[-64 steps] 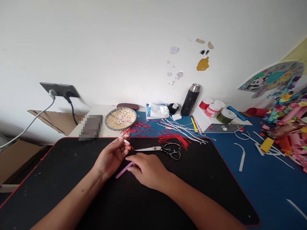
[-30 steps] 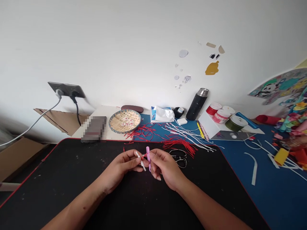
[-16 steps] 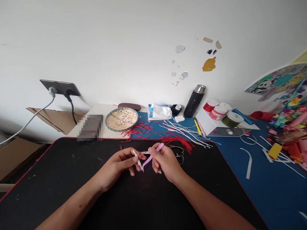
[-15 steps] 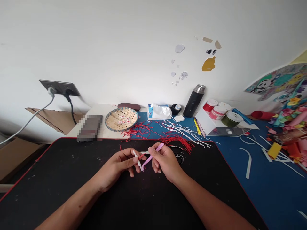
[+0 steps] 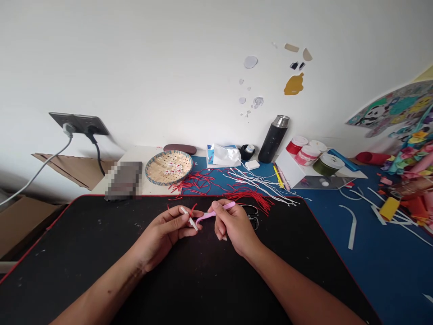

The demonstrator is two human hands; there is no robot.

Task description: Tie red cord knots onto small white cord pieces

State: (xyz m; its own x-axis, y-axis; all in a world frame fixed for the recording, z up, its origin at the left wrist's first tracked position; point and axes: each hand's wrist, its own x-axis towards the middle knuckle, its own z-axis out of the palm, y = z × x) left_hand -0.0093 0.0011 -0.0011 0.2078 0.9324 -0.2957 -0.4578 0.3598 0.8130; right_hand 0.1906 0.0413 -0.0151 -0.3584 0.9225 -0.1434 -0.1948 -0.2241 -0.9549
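Observation:
My left hand [image 5: 169, 228] pinches a short white cord piece [image 5: 192, 222] between thumb and fingers, with a bit of red cord [image 5: 194, 207] showing beside it. In my right hand [image 5: 233, 221] is a pair of pink tweezers [image 5: 221, 209], gripped between thumb and fingers. Their bent tip meets or nearly meets the lower end of the white piece; whether it grips it I cannot tell. Behind my right hand lie scissors with black handles [image 5: 253, 223], partly hidden. Both hands are just above the black mat [image 5: 189, 289].
Beyond the mat are a woven basket [image 5: 152, 178] with small red-and-white pieces, red cords [image 5: 252, 198], white cords [image 5: 267, 184], a tissue box [image 5: 209, 155] and a black flask [image 5: 272, 142]. Thread spools [image 5: 327, 164] stand at right, near paper scraps [image 5: 352, 228].
The tweezers have swung flatter, their tip shifting up and left. My left hand has moved slightly left and up with the white cord piece. The view has shifted slightly.

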